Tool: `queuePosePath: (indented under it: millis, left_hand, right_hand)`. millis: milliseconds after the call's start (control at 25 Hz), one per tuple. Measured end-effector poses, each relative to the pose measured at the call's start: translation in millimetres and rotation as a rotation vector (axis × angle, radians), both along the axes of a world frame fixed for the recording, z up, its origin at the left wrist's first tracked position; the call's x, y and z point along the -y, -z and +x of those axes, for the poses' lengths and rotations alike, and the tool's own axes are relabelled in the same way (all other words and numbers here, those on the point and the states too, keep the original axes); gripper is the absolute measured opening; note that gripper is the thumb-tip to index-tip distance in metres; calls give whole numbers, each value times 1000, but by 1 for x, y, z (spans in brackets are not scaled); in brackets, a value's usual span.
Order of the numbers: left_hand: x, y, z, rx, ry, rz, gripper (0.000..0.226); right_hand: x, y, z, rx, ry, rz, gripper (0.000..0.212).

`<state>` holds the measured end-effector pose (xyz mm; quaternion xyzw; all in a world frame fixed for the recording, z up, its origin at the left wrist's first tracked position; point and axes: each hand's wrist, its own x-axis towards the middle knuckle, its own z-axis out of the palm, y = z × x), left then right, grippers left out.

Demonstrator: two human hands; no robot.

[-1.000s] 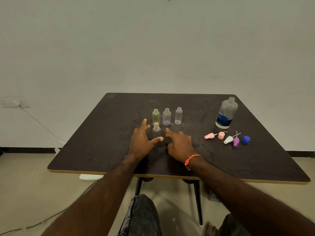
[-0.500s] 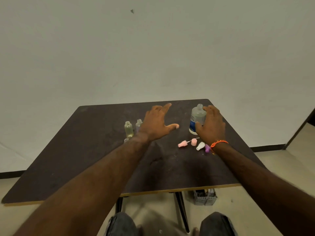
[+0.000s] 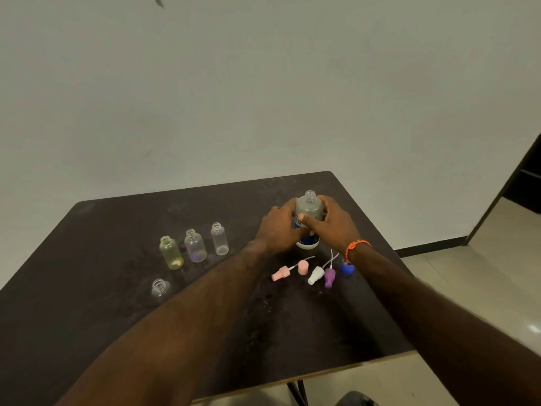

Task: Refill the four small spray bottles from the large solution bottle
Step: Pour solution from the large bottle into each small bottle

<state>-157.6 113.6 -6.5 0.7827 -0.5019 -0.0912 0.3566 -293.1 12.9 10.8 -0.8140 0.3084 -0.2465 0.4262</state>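
Dim, flat indoor light with a greenish cast on the wall (image 3: 263, 98). Soft shadow under my arms on the table (image 3: 87, 288); small glare patch on the floor (image 3: 534, 328) right of it. Slightly soft overall, wide-angle bending at edges.

On the table (image 3: 117, 332), four small bottles (image 3: 195, 245) stand left of the large bottle (image 3: 308, 209), spray caps (image 3: 316, 273) before it.

Blue cap (image 3: 347, 268), orange wristband (image 3: 357, 246)
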Motion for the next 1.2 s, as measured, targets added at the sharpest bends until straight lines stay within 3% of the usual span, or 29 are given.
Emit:
queuePosePath:
  millis: [160,440,840,1040,1200]
  left_hand:
    - [-6,2,5,-3,18,-39,72]
    - [-61,-38,-8,67,-17,-107,81]
    - [-185,-47,-17,103,-164,12,72]
    - [-212,-33,-19,240,-178,159,81]
    - [-216,-26,-17,289,-177,197,72]
  right_hand:
    - [-6,-1,-1,56,-15,-20,55]
    - [-44,-32,-5,88,-63,-133,59]
    - [-144,-33,-4,39,-215,-169,60]
    - [-171,-14,-9,-21,-282,-139,60]
    - [-176,-5,-11,-29,-289,-107,62]
